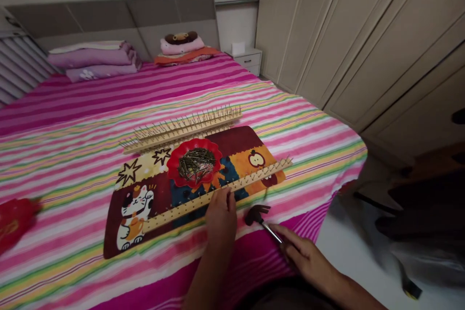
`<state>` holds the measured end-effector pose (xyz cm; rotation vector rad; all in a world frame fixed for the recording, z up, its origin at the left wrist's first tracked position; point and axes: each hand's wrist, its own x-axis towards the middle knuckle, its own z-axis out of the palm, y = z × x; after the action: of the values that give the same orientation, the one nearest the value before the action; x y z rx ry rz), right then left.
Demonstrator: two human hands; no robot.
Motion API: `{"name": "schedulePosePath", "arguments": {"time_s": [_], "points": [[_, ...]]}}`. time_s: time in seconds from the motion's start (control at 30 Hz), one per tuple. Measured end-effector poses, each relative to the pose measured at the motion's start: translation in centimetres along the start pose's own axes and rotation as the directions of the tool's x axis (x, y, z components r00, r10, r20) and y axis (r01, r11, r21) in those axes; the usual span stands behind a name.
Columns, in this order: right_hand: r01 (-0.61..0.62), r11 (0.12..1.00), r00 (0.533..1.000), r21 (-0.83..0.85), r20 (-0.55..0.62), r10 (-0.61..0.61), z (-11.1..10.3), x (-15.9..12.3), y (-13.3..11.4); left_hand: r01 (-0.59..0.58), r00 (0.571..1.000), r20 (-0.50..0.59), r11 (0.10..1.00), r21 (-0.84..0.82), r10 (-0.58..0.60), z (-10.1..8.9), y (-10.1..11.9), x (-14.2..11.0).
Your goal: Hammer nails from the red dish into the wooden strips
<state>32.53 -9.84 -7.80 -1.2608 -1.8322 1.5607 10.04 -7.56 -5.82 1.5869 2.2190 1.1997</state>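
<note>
My right hand (303, 254) is wrapped around the metal shaft of a claw hammer (257, 214), whose dark head hangs over the near side of the bed. My left hand (222, 210) has its fingers pinched together at the near edge of a long wooden strip (181, 209); whatever lies between the fingertips is too small to make out. Nails stand in rows along this strip. Just beyond my left hand, a red scalloped bowl (174, 170) holds a heap of loose nails (197, 163). Both strip and bowl rest on a patterned mat (160, 240) with a cartoon cat.
More wooden strips (185, 131) bristling with nails lie past the bowl. Striped bedding (65, 155) covers the bed, with folded blankets (94, 58) near the headboard. A red object (16, 220) sits at left. Wardrobe doors (327, 24) and dark furniture (428, 203) stand right.
</note>
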Motion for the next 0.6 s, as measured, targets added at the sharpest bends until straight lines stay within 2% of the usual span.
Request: {"name": "schedulePosePath", "arguments": {"time_s": [0.13, 0.17, 0.23, 0.3, 0.37, 0.5, 0.6], "points": [[-0.121, 0.989, 0.992, 0.09, -0.012, 0.122, 1.2, 0.5, 2.3, 0.067, 0.997, -0.039, 0.967, 0.248, -0.059, -4.7, -0.8, 3.3], [-0.156, 0.979, 0.987, 0.128, -0.004, 0.158, 1.4, 0.6, 2.4, 0.094, 0.996, -0.022, 0.936, 0.341, -0.092, -5.7, -1.2, 4.6], [-0.214, 0.957, 0.976, 0.198, 0.016, 0.215, 1.6, 0.7, 2.4, 0.113, 0.982, 0.078, 0.869, 0.482, -0.171, -6.8, -1.9, 6.9], [-0.252, 0.937, 0.967, 0.243, 0.035, 0.251, 1.8, 0.7, 2.1, 0.114, 0.946, 0.187, 0.815, 0.568, -0.263, -6.9, -2.4, 8.8], [-0.263, 0.927, 0.964, 0.268, 0.036, 0.263, 1.9, 0.7, 1.9, 0.107, 0.912, 0.251, 0.781, 0.616, -0.323, -6.4, -2.7, 10.1], [-0.268, 0.921, 0.962, 0.284, 0.034, 0.269, 2.0, 0.8, 1.8, 0.112, 0.879, 0.289, 0.752, 0.649, -0.38, -5.5, -2.8, 11.2], [-0.278, 0.918, 0.96, 0.284, 0.056, 0.273, 2.0, 0.9, 2.0, 0.118, 0.859, 0.317, 0.758, 0.642, -0.403, -5.7, -2.8, 11.5]]}}
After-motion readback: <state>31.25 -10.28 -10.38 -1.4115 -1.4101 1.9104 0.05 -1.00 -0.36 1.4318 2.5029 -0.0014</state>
